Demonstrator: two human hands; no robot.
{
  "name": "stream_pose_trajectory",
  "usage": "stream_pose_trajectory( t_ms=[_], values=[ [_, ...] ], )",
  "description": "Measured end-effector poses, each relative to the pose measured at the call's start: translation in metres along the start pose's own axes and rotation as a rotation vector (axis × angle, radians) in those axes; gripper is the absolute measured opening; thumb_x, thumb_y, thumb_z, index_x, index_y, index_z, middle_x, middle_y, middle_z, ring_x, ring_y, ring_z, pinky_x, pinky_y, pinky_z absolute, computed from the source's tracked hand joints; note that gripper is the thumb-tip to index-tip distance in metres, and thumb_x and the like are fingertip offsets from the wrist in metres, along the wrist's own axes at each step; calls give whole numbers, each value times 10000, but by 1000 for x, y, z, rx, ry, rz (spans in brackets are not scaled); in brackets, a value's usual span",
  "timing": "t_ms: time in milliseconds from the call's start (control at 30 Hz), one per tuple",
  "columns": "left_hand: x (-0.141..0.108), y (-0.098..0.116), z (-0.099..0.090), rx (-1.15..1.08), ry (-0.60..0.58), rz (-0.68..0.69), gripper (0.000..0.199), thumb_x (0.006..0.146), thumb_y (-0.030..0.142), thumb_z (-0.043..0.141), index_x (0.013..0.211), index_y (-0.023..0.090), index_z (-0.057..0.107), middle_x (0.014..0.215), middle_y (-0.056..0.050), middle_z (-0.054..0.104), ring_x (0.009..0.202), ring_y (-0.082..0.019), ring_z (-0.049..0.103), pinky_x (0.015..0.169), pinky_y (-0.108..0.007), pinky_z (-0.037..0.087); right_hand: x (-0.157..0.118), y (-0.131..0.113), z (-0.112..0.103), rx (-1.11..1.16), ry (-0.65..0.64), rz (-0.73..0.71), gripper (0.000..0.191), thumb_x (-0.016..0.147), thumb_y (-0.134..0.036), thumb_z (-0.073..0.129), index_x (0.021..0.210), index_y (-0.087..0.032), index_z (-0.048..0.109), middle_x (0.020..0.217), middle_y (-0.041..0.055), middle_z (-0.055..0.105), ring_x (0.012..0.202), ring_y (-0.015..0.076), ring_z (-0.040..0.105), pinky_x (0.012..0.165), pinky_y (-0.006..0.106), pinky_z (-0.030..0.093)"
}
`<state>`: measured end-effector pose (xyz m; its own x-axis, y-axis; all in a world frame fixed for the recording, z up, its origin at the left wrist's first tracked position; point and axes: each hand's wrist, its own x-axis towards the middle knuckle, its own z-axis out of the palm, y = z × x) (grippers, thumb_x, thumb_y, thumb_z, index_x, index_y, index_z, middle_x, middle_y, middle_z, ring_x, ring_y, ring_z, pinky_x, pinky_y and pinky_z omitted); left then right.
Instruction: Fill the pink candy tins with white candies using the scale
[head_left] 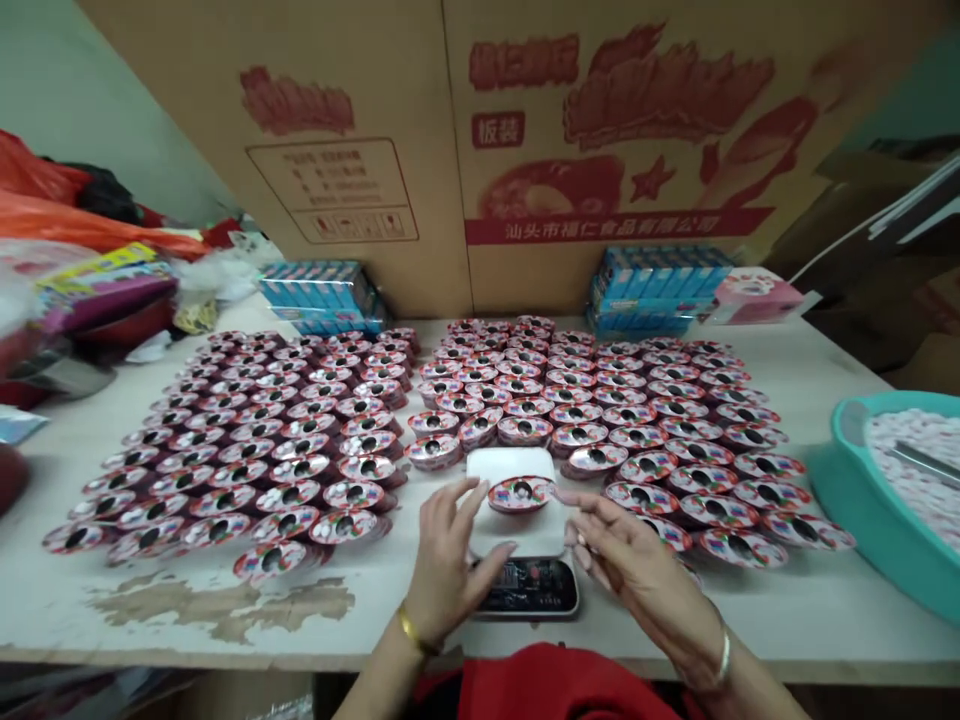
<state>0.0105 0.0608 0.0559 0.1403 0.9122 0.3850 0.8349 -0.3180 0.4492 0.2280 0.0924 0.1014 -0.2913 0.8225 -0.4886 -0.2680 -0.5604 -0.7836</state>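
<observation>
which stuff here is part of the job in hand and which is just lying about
Seemingly in use:
- small oval pack over the white scale
- rows of similar packs
- perhaps the teal tub

Probably just lying about:
- printed cardboard
- blue boxes
- pink box
- orange plastic

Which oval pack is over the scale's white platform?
The single pack between the left hand and right hand, alone over the white platform; the other packs stand grouped on the table.

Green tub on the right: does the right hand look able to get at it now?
Probably yes: stacks of packs stand between the right hand and the tub, but nothing visible blocks a reach over them.
</observation>
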Motion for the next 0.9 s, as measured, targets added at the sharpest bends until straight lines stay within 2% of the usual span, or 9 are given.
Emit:
stream_pose_trajectory(
  t_ms=[67,133,233,367,467,600,700,800,900],
  values=[
    [24,8,3,38,-142,73,673,808,385,648,1381,190,353,1269,-144,525,1134,-286,501,944,-447,418,-5,1,-4,145,65,21,356,678,-429,812,921,-191,708,770,9,593,621,60,493,544,138,423],
    [46,8,8,64,-269,134,517,826,298,617,1298,190,436,1150,-112,599,1031,-263,550,878,-427,448,-11,3,-6,242,109,58,344,611,-425,855,839,-200,730,819,19,623,718,86,553,679,163,487],
    [81,-9,2,28,-287,194,353,829,210,574,1175,198,505,1046,-77,633,948,-227,570,825,-384,468,-21,5,-11,252,141,114,370,584,-419,869,871,-218,750,907,36,655,854,133,594,775,193,501],
    [136,-38,-44,18,-47,88,320,808,205,566,1124,184,517,1051,-81,623,957,-207,565,847,-358,461,-31,2,-23,168,145,97,380,618,-415,849,929,-220,748,880,32,656,769,122,575,657,167,485],
    [153,-49,-87,80,-148,8,284,806,237,566,1083,183,537,1014,-63,624,876,-181,561,805,-330,451,-35,0,-32,140,140,89,366,648,-406,832,953,-223,742,812,20,638,706,104,544,602,153,453],
    [120,-53,-116,90,-450,-7,282,789,252,580,1068,214,564,949,-19,638,789,-152,571,734,-278,448,-36,1,-37,119,151,98,354,681,-400,812,977,-223,733,819,18,625,722,104,535,604,155,440],
    [80,-56,-105,214,-613,-77,253,805,256,554,1055,218,569,961,-32,633,829,-172,593,728,-280,449,-34,3,-33,93,144,118,371,682,-389,811,993,-205,727,854,29,633,702,100,527,600,166,442],
    [53,-60,-74,347,-591,-69,238,815,224,544,1050,207,571,1004,-63,624,892,-210,597,767,-321,452,-30,4,-24,59,103,127,359,691,-392,804,980,-195,725,815,27,628,653,91,510,567,169,429],
    [42,-61,-48,449,-442,-48,282,818,213,566,1100,191,564,1066,-102,602,962,-251,570,816,-375,436,-28,4,-15,46,53,129,349,684,-392,809,956,-190,726,836,41,639,651,96,516,549,176,423]
  ],
)
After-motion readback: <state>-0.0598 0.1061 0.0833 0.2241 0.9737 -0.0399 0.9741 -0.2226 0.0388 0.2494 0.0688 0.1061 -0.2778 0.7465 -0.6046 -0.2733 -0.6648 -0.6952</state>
